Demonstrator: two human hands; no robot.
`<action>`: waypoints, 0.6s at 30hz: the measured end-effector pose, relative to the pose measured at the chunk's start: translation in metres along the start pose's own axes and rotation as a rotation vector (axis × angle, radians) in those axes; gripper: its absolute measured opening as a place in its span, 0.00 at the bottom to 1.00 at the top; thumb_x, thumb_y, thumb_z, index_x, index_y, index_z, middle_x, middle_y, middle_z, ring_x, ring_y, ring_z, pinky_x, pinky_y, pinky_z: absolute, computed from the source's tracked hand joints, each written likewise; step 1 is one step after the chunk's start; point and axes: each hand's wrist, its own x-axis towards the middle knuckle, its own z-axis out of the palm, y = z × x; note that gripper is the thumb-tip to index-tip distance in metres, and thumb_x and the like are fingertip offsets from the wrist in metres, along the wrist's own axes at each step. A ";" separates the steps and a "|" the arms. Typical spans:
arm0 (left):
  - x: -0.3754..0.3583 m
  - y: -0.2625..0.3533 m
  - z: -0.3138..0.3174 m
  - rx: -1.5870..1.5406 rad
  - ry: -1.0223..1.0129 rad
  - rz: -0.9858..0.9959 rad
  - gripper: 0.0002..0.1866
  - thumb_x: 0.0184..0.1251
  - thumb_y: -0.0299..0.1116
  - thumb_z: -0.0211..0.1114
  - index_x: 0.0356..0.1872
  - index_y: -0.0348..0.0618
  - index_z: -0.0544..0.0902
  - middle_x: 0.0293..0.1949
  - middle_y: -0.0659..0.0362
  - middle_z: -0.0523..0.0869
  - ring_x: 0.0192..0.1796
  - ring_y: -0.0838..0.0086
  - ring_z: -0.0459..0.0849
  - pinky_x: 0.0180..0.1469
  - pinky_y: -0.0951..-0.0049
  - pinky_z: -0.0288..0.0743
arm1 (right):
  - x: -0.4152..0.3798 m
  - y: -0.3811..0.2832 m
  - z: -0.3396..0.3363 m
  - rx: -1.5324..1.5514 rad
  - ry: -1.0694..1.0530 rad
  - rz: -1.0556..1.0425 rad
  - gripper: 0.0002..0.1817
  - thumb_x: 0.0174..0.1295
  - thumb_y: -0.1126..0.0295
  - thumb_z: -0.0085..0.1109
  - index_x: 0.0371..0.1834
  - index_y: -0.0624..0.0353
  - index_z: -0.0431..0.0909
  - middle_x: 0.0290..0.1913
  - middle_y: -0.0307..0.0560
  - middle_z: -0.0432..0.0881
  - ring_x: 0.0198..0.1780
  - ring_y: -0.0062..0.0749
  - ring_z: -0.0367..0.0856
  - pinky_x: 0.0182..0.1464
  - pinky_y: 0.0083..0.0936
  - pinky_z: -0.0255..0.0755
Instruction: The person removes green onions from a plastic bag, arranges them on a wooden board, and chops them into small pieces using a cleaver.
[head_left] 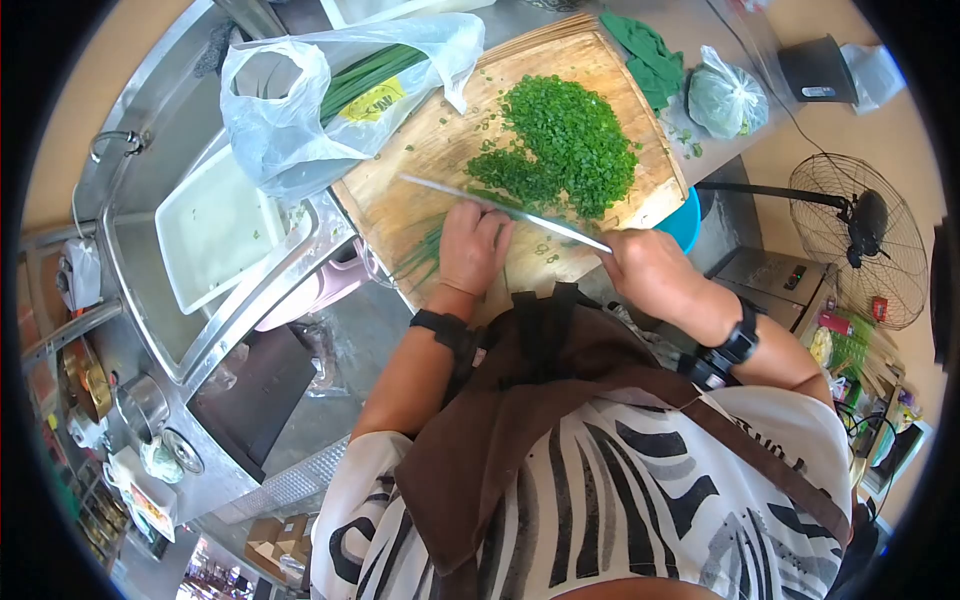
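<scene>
My right hand (650, 268) is closed around the handle of a long knife (565, 231), its blade lying across the wooden cutting board (375, 205). Fingers of my left hand (475, 248) are curled down on a bunch of green onions (425, 252), right beside the blade. The stalks stick out to the left of that hand; what lies under the fingers is hidden. Beyond the blade is a large heap of chopped green onions (575, 145), with loose bits scattered around it.
A plastic bag (285, 130) of whole green onions overlaps the board's left corner. Left of it, a white tray (180, 245) sits in the metal sink (130, 290). A green cloth (648, 58) and a tied bag (725, 95) are at the right, near a fan (865, 225).
</scene>
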 end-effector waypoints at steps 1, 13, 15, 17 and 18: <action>0.001 0.000 0.000 0.005 0.004 0.009 0.08 0.50 0.26 0.71 0.31 0.42 0.81 0.37 0.54 0.78 0.43 0.56 0.78 0.45 0.59 0.74 | -0.006 -0.002 -0.007 -0.034 -0.064 0.029 0.07 0.60 0.71 0.54 0.30 0.64 0.78 0.25 0.64 0.80 0.30 0.61 0.81 0.35 0.50 0.75; 0.001 0.001 -0.005 0.021 0.034 0.072 0.06 0.50 0.25 0.70 0.29 0.42 0.81 0.37 0.55 0.79 0.45 0.56 0.79 0.47 0.59 0.75 | 0.047 0.005 0.039 0.059 -0.007 0.055 0.14 0.66 0.64 0.54 0.32 0.65 0.79 0.29 0.64 0.82 0.34 0.61 0.82 0.39 0.50 0.76; -0.002 -0.002 -0.003 0.018 0.030 0.046 0.06 0.50 0.25 0.70 0.29 0.42 0.81 0.37 0.55 0.79 0.45 0.56 0.79 0.47 0.59 0.75 | 0.031 0.006 0.029 0.049 0.019 0.056 0.14 0.66 0.64 0.54 0.31 0.65 0.79 0.28 0.65 0.81 0.34 0.62 0.81 0.39 0.50 0.76; -0.003 0.000 -0.001 0.013 0.058 0.038 0.06 0.50 0.25 0.70 0.29 0.43 0.81 0.36 0.55 0.80 0.45 0.56 0.79 0.47 0.59 0.75 | 0.006 0.001 0.013 0.021 0.022 0.053 0.12 0.64 0.66 0.55 0.32 0.65 0.79 0.27 0.65 0.81 0.32 0.62 0.81 0.37 0.49 0.76; -0.004 0.000 -0.001 0.002 0.055 0.041 0.06 0.50 0.25 0.70 0.29 0.43 0.81 0.36 0.55 0.80 0.45 0.56 0.79 0.47 0.59 0.75 | -0.005 -0.001 0.005 -0.006 -0.029 0.039 0.10 0.62 0.68 0.56 0.32 0.65 0.79 0.27 0.64 0.81 0.31 0.61 0.81 0.35 0.49 0.76</action>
